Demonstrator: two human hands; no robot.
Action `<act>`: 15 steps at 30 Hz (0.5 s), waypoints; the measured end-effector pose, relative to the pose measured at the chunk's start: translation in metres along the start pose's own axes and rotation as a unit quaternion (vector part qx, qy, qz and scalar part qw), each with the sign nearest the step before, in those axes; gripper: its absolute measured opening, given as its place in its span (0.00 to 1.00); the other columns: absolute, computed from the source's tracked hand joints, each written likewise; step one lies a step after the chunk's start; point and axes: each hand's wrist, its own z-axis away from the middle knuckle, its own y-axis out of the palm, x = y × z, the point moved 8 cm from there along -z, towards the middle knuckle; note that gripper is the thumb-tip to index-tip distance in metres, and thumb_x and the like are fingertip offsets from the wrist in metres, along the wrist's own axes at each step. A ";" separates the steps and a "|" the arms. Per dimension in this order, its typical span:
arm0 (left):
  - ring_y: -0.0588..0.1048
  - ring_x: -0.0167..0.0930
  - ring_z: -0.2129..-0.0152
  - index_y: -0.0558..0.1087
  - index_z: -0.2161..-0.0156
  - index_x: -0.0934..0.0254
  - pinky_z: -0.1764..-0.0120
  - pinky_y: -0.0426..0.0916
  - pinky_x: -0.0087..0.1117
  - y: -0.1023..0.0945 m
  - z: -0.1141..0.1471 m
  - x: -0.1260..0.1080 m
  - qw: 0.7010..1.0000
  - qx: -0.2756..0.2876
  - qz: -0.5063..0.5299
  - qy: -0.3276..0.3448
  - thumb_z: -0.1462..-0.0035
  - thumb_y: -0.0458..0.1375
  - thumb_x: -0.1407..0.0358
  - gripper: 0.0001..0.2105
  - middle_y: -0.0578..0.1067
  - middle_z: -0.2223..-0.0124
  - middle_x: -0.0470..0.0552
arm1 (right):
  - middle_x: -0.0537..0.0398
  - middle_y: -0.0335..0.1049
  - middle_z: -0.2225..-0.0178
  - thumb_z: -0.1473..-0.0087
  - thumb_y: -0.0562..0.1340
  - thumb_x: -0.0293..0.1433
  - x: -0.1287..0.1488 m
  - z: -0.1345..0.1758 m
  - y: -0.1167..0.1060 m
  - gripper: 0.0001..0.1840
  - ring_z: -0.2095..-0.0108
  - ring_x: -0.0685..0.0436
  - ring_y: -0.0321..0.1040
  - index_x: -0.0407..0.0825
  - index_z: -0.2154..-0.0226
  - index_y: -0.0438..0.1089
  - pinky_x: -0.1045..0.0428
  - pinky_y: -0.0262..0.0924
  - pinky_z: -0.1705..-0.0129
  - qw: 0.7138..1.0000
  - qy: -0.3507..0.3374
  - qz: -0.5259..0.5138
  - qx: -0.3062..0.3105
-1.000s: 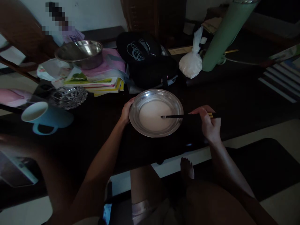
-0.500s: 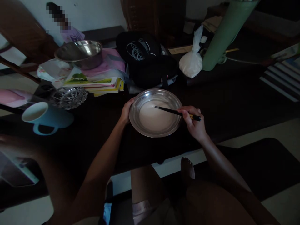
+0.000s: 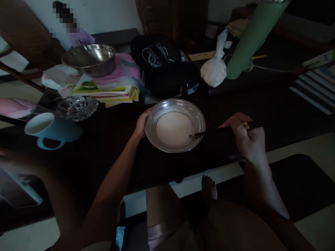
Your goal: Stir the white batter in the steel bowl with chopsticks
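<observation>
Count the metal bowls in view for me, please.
2. One metal bowl holds pale liquid, its edge held by the left hand; the other metal bowl sits farther back, leftward, on a pile of books and pink material. More could be hidden.

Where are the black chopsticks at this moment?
Right of centre in the head view, the black chopsticks run from the right hand over the right rim of the metal bowl, tips near the whitish liquid's edge.

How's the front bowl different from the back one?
The front bowl holds pale liquid; none shows in the back bowl.
The left hand steadies the front bowl; the back bowl sits on a pile.
The front bowl's rim looks wide, the back bowl's narrow.
Both are round, shiny metal.
</observation>
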 end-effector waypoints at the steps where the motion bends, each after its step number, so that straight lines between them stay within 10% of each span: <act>1: 0.77 0.40 0.54 0.78 0.58 0.61 0.50 0.71 0.40 0.000 0.000 0.001 1.000 -0.001 0.001 -0.002 0.47 0.57 0.58 0.14 0.82 0.58 0.50 | 0.55 0.72 0.74 0.36 0.54 0.39 -0.001 0.000 0.002 0.19 0.70 0.44 0.66 0.55 0.75 0.72 0.47 0.57 0.67 1.000 0.010 -0.022 0.012; 15: 0.77 0.39 0.54 0.77 0.58 0.62 0.49 0.70 0.39 0.001 0.001 0.000 1.000 0.005 0.005 -0.003 0.47 0.58 0.56 0.15 0.81 0.57 0.51 | 0.54 0.78 0.66 0.35 0.53 0.42 -0.010 0.005 0.082 0.18 0.63 0.43 0.74 0.53 0.68 0.74 0.45 0.58 0.58 0.995 -0.036 -0.083 0.042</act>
